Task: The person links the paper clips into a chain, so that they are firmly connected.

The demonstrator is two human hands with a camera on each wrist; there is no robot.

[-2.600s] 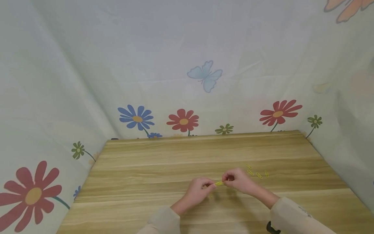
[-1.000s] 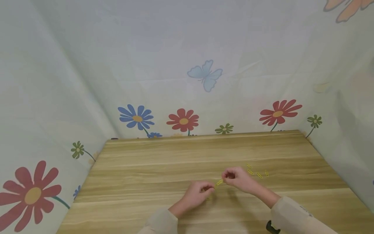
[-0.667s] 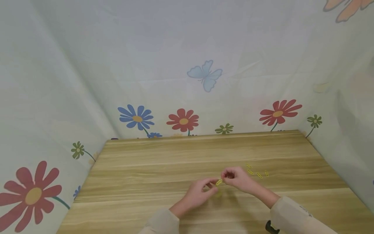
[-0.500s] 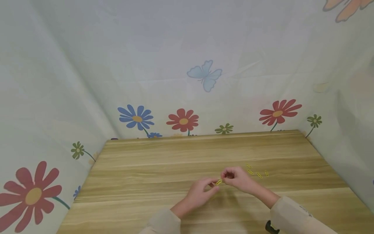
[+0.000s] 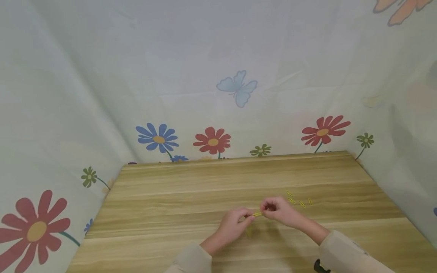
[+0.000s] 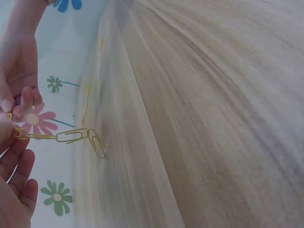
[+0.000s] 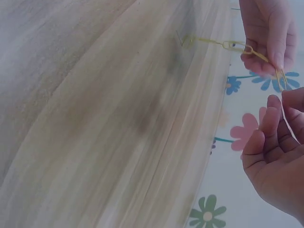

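A chain of yellow paper clips (image 6: 71,136) hangs from my left hand (image 5: 232,225), whose thumb and fingers pinch it near its upper end. In the left wrist view the linked clips droop toward the table, the lowest one tilted. My right hand (image 5: 281,213) faces the left one and pinches the far end of a yellow paper clip (image 7: 280,80) that spans the small gap between both hands. The right fingertips partly cover that clip's end. Both hands are raised over the wooden table (image 5: 164,212).
Several loose yellow paper clips (image 5: 302,204) lie on the table just beyond and right of my right hand. A white flowered cloth (image 5: 191,106) hangs behind the table and along its sides. A dark band (image 5: 321,266) shows at the right sleeve.
My left hand dropped slightly, then came up to the clip in the right hand and now pinches its near end. The right hand has shifted little. The loose clips lie as before.
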